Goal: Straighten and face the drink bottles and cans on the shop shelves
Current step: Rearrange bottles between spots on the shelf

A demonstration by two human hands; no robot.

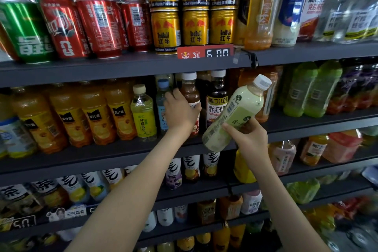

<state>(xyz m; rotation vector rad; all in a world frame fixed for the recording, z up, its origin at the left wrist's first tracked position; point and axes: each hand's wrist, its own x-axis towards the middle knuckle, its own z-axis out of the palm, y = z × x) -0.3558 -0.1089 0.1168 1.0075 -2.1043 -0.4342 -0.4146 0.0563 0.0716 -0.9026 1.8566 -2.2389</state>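
My right hand (248, 136) grips a pale green bottle (235, 112) with a white cap, tilted to the right in front of the second shelf. My left hand (180, 110) curls round a brown juice bottle (190, 90) with a white cap that stands upright on that shelf. Right of it stands a dark grape juice bottle (217, 98). A small yellow lemon soda bottle (143, 113) and a blue-capped bottle (162, 92) stand just left of my left hand.
The top shelf carries red cola cans (98, 26), a green can (28, 35), gold Red Bull cans (196, 26) and tall bottles. Orange juice bottles (81, 112) fill the second shelf's left, green bottles (311, 90) its right. A price tag (205, 53) clips the shelf edge.
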